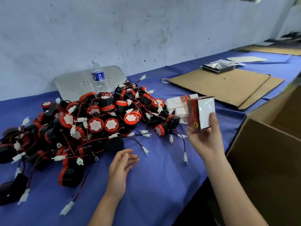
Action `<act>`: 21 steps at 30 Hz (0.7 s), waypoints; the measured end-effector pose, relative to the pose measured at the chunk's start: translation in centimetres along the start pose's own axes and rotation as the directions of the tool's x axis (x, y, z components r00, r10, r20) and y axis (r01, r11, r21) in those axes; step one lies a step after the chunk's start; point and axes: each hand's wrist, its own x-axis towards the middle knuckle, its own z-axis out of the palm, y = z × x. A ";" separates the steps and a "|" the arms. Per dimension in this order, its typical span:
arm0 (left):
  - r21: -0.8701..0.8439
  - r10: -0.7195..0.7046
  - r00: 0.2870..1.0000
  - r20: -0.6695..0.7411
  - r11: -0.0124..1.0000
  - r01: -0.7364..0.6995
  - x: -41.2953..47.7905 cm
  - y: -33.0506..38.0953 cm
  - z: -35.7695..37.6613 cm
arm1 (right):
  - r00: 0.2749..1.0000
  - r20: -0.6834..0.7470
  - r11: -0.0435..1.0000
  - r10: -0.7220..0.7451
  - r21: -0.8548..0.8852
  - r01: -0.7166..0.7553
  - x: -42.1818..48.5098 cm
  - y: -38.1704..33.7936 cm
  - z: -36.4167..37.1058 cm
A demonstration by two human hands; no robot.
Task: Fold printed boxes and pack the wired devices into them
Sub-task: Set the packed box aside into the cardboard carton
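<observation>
A big heap of black-and-red wired devices [91, 126] with white plug connectors covers the left half of the blue-covered table [162, 176]. My right hand [204, 136] holds a folded red printed box [200, 112] with a white face up above the table's right side, fingers curled round its lower end. My left hand [121, 167] hovers just above the cloth near the heap's front edge, fingers relaxed and holding nothing. A stack of flat unfolded boxes [179, 103] lies behind the held box, right of the heap.
A large open cardboard carton [267, 160] stands at the right, beside the table edge. Flat cardboard sheets [224, 85] lie at the back right with a black bagged item [218, 66] on them. A water bottle [98, 75] stands before a grey panel by the wall.
</observation>
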 end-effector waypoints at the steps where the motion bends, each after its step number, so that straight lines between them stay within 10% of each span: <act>1: 0.030 0.013 1.000 0.011 0.999 -0.013 0.0 -0.2 -0.1 | 0.999 -0.013 0.991 -0.041 0.124 0.042 0.1 -1.5 0.8; 13: 0.075 0.063 0.997 0.043 0.995 -0.066 0.6 -1.2 -0.2 | 0.944 -0.189 0.763 -0.269 0.556 0.329 1.4 -12.4 0.8; 21: 0.091 0.049 0.997 0.056 0.994 -0.054 0.5 -1.2 -0.4 | 0.972 -0.159 0.980 -0.171 0.078 0.185 3.5 -8.4 -0.2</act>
